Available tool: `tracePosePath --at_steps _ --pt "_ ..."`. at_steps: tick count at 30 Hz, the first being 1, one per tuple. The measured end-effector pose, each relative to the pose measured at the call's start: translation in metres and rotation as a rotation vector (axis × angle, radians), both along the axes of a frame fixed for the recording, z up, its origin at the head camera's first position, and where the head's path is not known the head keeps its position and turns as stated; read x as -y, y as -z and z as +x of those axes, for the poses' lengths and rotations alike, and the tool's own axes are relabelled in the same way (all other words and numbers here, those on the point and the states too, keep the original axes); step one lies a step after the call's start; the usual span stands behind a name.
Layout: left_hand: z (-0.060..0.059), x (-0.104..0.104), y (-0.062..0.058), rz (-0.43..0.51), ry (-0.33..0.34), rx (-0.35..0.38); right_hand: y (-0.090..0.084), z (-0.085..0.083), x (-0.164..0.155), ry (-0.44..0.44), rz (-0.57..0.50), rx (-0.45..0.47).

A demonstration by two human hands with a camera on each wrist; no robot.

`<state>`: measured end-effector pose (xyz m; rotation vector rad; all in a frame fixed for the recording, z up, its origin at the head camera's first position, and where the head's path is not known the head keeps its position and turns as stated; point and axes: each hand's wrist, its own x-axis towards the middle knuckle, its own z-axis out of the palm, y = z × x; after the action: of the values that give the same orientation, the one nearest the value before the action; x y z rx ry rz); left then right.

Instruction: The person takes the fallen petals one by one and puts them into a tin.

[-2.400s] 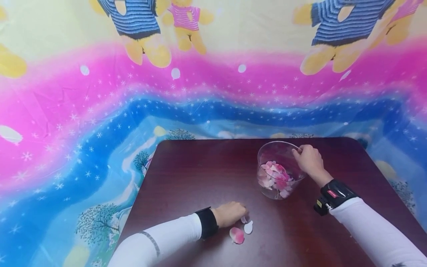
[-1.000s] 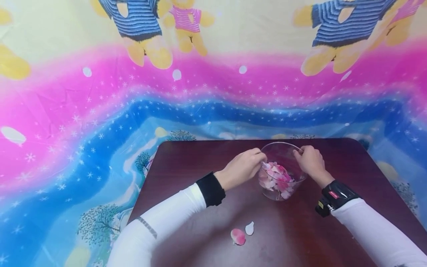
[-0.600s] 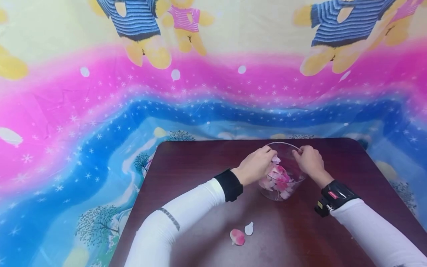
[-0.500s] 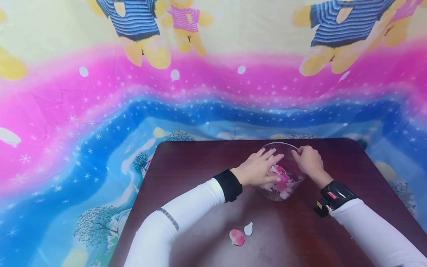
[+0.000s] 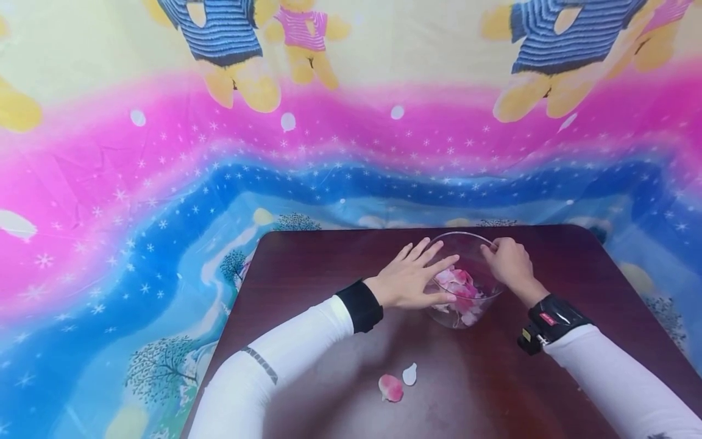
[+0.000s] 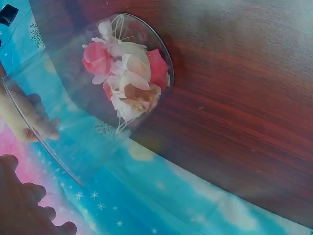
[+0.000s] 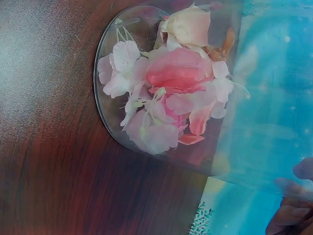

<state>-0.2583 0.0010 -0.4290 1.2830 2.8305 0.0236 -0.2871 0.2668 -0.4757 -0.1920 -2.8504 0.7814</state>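
The left hand [image 5: 408,283], fingers spread and released, hovers at the bowl [image 5: 482,244]'s left rim; right hand [image 5: 507,263] pinches the far-right rim. Two petals [image 5: 390,388] lie near, toward the left hand's side of the worktop [image 5: 329,262].

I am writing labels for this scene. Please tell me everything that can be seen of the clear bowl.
The clear bowl looks like thin transparent plastic or glass, round, with a flat base. It stands upright on the dark wooden table and holds pink and white petals. The right hand grips its far rim; the left hand, fingers spread, is at its left side.

One glass bowl [image 5: 464,250] — two loose petals [image 5: 390,388].
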Motion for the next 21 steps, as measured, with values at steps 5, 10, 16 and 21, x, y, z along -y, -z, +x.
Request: tracePosePath --at_steps 5,10,16,21 --pt "0.002 0.012 -0.001 0.016 0.008 -0.013 0.002 -0.001 -0.001 0.002 0.000 -0.001" --pt "0.004 0.027 0.002 0.050 -0.012 -0.016 0.000 -0.002 -0.001 -0.005 -0.002 0.004" --pt "0.012 0.045 0.010 0.058 -0.014 -0.010 -0.002 -0.001 -0.001 -0.012 0.003 0.009" --pt "0.022 0.058 0.021 0.068 -0.014 0.011 0.000 0.000 0.000 -0.013 0.001 0.017"
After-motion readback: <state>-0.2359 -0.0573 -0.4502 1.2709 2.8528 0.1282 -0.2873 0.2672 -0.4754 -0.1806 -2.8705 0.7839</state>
